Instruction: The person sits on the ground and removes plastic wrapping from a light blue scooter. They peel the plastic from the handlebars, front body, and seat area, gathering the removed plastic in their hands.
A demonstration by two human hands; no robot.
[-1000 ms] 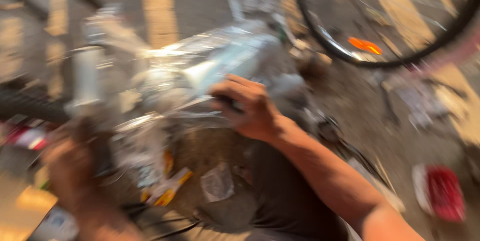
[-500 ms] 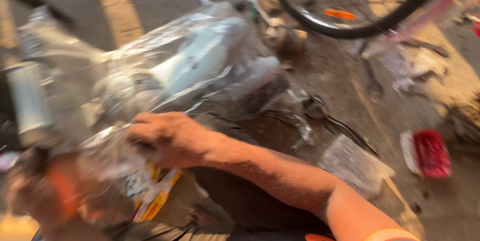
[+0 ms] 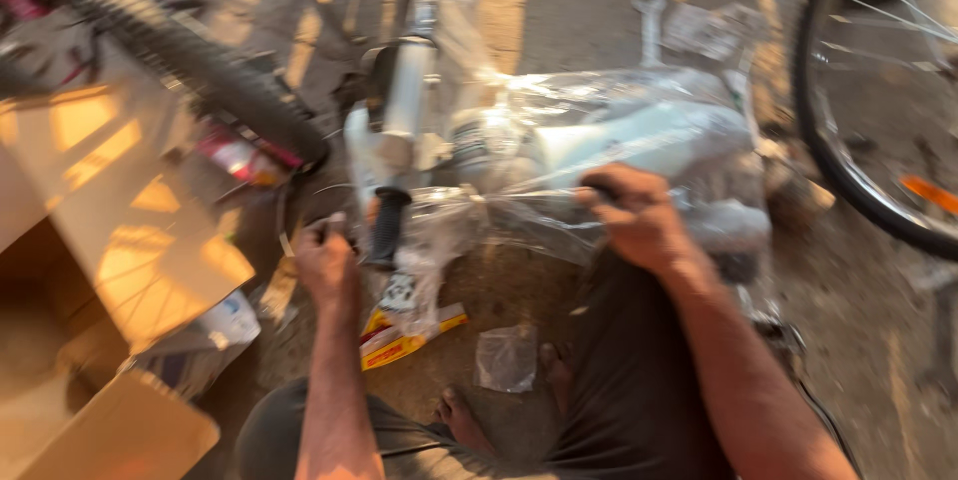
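Gripping the clear plastic wrap (image 3: 519, 211), the right hand (image 3: 639, 216) has its fingers clamped on the film over a white bicycle frame (image 3: 619, 136); the left hand (image 3: 327, 262) closes its fingers beside the black handlebar grip (image 3: 387, 226).

I see a dirt floor (image 3: 878, 340) striped with warm sunlight, a cardboard box (image 3: 110, 240) at its left edge, a wheel (image 3: 848, 171) right.

white frame (image 3: 639, 136), seemingly clear wrap (image 3: 519, 211), black handle (image 3: 387, 226)
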